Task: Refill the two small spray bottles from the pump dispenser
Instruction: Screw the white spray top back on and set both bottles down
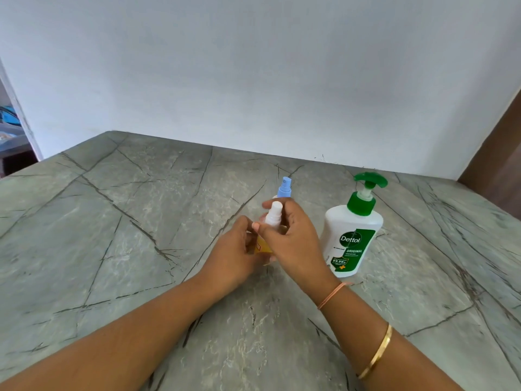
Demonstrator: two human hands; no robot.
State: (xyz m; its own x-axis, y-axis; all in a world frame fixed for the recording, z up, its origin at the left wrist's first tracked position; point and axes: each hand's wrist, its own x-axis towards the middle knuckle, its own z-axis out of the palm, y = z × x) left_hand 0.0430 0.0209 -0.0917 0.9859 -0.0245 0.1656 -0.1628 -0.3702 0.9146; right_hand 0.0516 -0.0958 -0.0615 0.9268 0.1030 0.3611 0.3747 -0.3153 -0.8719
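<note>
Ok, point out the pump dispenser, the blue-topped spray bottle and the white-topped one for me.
pump dispenser [351, 241]: head view, on the green label on its white body.
blue-topped spray bottle [284, 188]: head view, on its blue spray head.
white-topped spray bottle [274, 214]: head view, on its white spray head, between the hands.

Both forearms extend forward from the lower edge and converge at centre. The left hand [236, 249] curls its fingers round the lower body of the small spray bottle [273, 215]. The right hand [291, 238], wrist bent inward, pinches the bottle's top between thumb and curled fingers.
</note>
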